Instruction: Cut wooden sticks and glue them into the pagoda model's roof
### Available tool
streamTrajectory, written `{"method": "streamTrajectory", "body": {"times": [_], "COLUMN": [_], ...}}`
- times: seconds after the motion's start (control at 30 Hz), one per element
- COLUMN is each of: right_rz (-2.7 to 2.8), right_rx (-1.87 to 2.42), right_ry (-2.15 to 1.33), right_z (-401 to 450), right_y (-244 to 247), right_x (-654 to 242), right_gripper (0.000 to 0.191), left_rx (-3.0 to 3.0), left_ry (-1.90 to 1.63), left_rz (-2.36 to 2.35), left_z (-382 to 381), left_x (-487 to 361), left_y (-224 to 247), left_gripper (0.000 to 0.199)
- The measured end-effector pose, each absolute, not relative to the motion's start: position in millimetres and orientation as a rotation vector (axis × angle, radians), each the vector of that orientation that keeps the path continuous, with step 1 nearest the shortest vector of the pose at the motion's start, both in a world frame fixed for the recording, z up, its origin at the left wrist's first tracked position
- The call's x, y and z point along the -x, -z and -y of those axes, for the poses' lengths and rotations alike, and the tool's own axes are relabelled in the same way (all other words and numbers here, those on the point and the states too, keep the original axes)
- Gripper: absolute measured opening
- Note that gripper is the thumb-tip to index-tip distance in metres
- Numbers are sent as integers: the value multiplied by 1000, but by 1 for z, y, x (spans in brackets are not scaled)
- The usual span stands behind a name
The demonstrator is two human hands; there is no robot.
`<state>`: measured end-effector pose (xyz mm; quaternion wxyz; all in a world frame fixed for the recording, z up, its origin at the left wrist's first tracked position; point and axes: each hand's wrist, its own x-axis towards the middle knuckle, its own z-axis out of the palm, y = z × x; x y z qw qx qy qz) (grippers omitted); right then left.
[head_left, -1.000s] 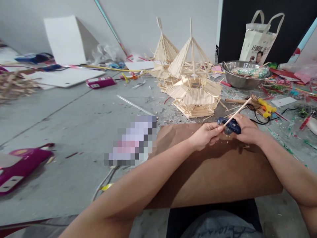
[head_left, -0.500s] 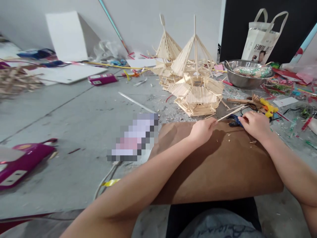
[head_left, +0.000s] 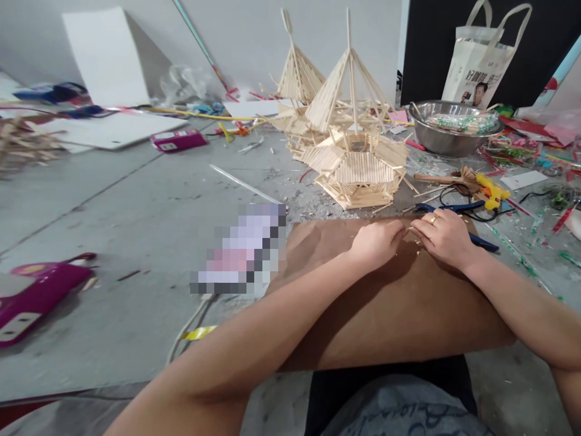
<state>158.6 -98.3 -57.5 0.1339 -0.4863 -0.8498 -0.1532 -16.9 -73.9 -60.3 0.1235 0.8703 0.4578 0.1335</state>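
Note:
Above the brown board (head_left: 363,327), my left hand (head_left: 376,242) is closed in a pinch, fingertips close to those of my right hand (head_left: 442,236). A short bit of thin wooden stick (head_left: 410,228) shows between the two hands, gripped from both sides; most of it is hidden by the fingers. Blue-handled pliers (head_left: 483,243) lie partly under my right hand, one handle showing beyond the wrist side. Just past the board stands a pavilion model built of wooden sticks (head_left: 367,169), its pointed roof only partly covered. A second, similar model (head_left: 297,79) is behind it.
A yellow glue gun (head_left: 492,191) lies right of the model. Behind it sits a steel bowl (head_left: 454,142) of wrapped sticks, near a paper bag (head_left: 476,66). Left are a blurred-out phone (head_left: 240,248) on a cable and purple power strips (head_left: 49,290). Scraps litter the right floor.
My right hand has let go of the blue pliers and moved left to pinch the stick beside my left hand. The long stick end that pointed right is no longer visible.

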Motion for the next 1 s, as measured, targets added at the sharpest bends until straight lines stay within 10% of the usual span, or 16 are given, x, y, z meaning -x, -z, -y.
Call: {"method": "streamTrajectory", "body": {"times": [1.0], "right_rz": [2510], "right_rx": [1331], "right_ry": [88], "right_z": [97], "right_y": [61], "right_x": [-175], "right_gripper": [36], "left_rx": [-2635], "left_ry": [-395], "left_rz": [-852], "left_z": [64], "left_x": [32], "left_y": [55], "left_gripper": [30]}}
